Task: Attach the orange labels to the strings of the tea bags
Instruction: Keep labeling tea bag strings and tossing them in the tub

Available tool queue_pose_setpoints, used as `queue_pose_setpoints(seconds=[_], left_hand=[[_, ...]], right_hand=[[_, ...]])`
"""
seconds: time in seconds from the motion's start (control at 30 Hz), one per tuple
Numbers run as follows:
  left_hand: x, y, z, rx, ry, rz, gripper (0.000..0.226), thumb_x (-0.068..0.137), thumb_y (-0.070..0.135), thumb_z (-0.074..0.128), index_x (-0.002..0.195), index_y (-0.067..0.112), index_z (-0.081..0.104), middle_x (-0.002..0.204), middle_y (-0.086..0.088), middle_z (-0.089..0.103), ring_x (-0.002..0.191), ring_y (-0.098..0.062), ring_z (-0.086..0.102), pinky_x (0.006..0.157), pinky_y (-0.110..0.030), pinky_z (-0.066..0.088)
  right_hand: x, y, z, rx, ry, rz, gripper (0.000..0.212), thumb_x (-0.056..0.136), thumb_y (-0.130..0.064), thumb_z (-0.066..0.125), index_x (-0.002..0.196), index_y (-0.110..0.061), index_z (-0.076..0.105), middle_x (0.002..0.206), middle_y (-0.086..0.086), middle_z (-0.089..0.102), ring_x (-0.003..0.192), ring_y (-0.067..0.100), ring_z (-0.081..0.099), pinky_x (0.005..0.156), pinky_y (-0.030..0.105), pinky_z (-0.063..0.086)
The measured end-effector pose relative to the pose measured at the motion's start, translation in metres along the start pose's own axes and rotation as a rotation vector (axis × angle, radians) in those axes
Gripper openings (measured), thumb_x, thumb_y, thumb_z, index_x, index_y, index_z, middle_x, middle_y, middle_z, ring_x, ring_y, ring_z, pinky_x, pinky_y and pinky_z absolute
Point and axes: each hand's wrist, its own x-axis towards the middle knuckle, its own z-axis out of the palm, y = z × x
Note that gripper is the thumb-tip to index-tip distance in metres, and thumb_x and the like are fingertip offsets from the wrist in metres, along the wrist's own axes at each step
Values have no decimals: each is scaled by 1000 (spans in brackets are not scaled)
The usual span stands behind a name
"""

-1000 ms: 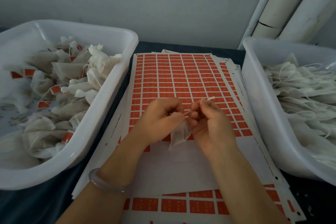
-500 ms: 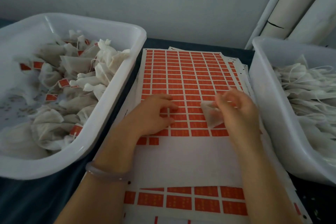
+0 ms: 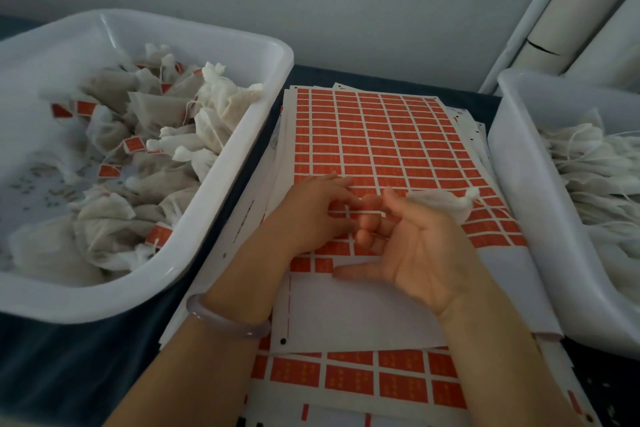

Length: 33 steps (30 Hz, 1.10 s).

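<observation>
A sheet of orange labels (image 3: 381,135) lies on the table between two bins. My left hand (image 3: 311,215) rests palm down on its lower rows, fingertips touching the labels near the bare backing. My right hand (image 3: 415,250) is beside it with the palm turned up and left, thumb out, fingers curled. A white tea bag (image 3: 441,201) sticks out from behind those fingers, its knotted end (image 3: 472,192) pointing right over the labels. The string is not visible.
A white bin (image 3: 242,135) on the left holds tea bags with orange labels. A white bin (image 3: 519,204) on the right holds unlabelled tea bags with loose strings. More label sheets (image 3: 363,378) are stacked underneath. White pipes (image 3: 554,28) stand at the back right.
My hands parted from working the bag together. The left hand dropped flat onto the labels. The right hand carried the tea bag right, then turned palm up close to the left fingers.
</observation>
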Motion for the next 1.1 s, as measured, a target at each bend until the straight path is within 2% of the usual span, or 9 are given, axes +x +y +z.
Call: queue_pose_setpoints(seconds=[0.1,0.27,0.4,0.57,0.67,0.77,0.87,1.03,1.1], left_hand=[[-1,1,0,7,2,-8,33,91,27,59,124,29,62,149,8,38,140,-15,28,115,-45,23],[0,1,0,1,14,-19,34,91,23,58,125,29,61,149,9,38,141,-14,26,116,-45,22],[-1,1,1,-20,21,-33,35,91,25,59,126,29,60,149,9,38,141,-13,24,117,-45,20],[-1,0,1,-62,53,-61,34,91,18,59,124,29,61,147,10,40,140,-12,27,117,-41,21],[-1,1,0,-47,35,-31,39,93,13,55,129,27,57,147,7,42,140,-13,27,117,-38,20],[-2,2,0,-66,9,-24,34,90,22,61,124,27,62,146,8,42,139,-14,30,115,-45,24],[-2,3,0,-43,25,-55,32,89,26,62,121,27,63,148,10,39,141,-12,25,116,-45,22],[-1,2,1,-81,13,-33,31,90,21,61,121,25,63,140,7,50,133,-16,39,111,-44,32],[-1,2,1,-77,15,-37,31,90,22,61,121,25,63,140,7,49,133,-16,40,111,-44,32]], right_hand=[[1,-1,-3,49,3,-35,26,69,-34,62,80,-13,71,65,5,61,61,18,64,73,63,52],[3,1,-5,60,-48,-27,26,70,-36,63,75,-14,75,68,6,62,65,20,66,75,65,51],[5,3,-8,95,-68,-27,30,74,-39,61,79,-12,75,67,6,61,63,19,65,75,65,51],[10,10,-2,112,-78,3,46,73,-45,60,101,-9,66,67,5,60,63,19,63,75,62,52],[9,12,-2,84,-106,-6,42,73,-45,62,96,-10,70,70,6,61,65,19,65,73,60,53],[5,2,-9,67,-84,-66,35,73,-44,62,84,-13,75,71,6,63,66,20,66,74,62,53],[3,-3,-14,74,-60,-62,37,74,-44,61,88,-12,72,71,6,62,66,21,66,75,64,51],[5,4,-9,46,-91,-51,40,71,-44,62,91,-11,71,69,6,63,67,20,66,76,62,52],[5,4,-9,49,-97,-53,41,70,-45,63,91,-12,71,69,5,63,67,19,66,74,61,53]])
